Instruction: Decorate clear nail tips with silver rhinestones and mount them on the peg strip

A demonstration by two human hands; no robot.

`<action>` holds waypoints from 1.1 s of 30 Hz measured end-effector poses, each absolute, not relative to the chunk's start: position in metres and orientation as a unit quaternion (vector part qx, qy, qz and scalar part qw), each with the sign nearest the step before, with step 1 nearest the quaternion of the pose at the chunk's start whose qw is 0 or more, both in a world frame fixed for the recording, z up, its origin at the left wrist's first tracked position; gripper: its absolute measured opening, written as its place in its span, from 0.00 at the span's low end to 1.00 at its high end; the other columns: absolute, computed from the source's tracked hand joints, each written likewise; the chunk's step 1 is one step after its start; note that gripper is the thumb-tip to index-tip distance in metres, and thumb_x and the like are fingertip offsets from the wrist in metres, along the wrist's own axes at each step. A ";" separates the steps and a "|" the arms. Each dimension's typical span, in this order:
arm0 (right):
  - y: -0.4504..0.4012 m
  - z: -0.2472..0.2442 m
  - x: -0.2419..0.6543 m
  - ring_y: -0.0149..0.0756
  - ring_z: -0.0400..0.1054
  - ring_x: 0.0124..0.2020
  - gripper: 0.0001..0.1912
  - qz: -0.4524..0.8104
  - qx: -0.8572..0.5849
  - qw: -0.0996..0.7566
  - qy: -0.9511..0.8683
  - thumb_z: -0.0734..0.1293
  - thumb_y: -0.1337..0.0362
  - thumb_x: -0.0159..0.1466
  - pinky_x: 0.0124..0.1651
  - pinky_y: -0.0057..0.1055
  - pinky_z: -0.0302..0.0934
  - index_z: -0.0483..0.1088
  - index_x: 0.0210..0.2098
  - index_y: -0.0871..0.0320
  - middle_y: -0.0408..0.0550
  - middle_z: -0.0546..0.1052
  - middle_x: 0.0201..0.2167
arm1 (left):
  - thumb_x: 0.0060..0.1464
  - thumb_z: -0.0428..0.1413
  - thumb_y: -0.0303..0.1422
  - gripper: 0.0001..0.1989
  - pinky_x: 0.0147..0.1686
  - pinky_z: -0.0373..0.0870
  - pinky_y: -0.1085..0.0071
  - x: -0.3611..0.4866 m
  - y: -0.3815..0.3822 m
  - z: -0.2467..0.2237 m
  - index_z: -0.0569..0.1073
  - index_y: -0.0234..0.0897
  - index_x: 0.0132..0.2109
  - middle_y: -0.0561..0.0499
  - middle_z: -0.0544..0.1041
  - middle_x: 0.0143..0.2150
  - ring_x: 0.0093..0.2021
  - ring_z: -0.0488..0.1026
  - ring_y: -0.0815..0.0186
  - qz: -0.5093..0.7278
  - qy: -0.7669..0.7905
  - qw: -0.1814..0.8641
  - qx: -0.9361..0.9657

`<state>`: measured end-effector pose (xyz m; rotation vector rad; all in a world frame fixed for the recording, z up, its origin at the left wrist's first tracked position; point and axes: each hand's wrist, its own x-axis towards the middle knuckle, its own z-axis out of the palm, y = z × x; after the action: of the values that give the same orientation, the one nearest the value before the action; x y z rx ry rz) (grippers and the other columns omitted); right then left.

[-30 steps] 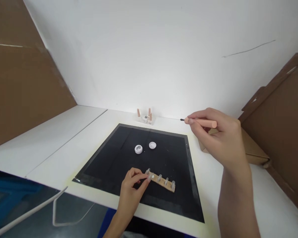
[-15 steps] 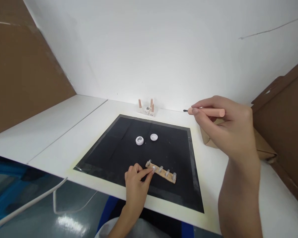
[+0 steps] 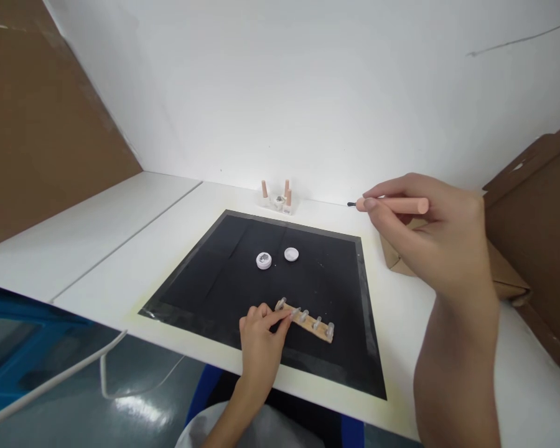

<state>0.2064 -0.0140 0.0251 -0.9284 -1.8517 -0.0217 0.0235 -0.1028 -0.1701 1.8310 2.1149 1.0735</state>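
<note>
My right hand [image 3: 429, 230] is raised above the table's right side, shut on a nail polish brush [image 3: 406, 205] with a peach handle. Its dark bristle tip points left, toward the wall. Low over the black mat, my left hand [image 3: 264, 336] pinches a small clear nail tip [image 3: 295, 312] at the wooden strip [image 3: 312, 325]. Whether that tip is still fixed to the strip I cannot tell. Several other clear nail tips stand in a row along the wood. Farther back on the mat are a round white jar [image 3: 264, 261] with silvery contents and a white lid [image 3: 291, 254].
Peach-capped bottles [image 3: 288, 198] stand in a clear holder by the back wall. A brown cardboard box [image 3: 401, 260] lies behind my right hand, with cardboard panels at both sides. The black mat [image 3: 224, 274] is taped to the white table.
The white bit seen at my left fingertips before no longer shows there. Both hands keep their grips; the whole view has shifted slightly, and the brush appears a little farther right.
</note>
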 end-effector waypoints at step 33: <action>-0.012 0.026 0.207 0.29 0.64 0.20 0.06 0.022 -0.388 0.470 -0.792 0.67 0.70 0.60 0.22 0.29 0.55 0.73 0.29 0.53 0.40 0.78 0.27 | 0.67 0.45 0.37 0.22 0.26 0.63 0.70 0.031 -0.116 -0.171 0.83 0.36 0.37 0.51 0.73 0.20 0.20 0.71 0.66 0.314 0.679 -0.011 0.663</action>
<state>0.2070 -0.0119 0.0256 -0.9495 -1.9415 0.0545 0.0306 -0.1164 -0.1715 2.0982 2.1496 0.9920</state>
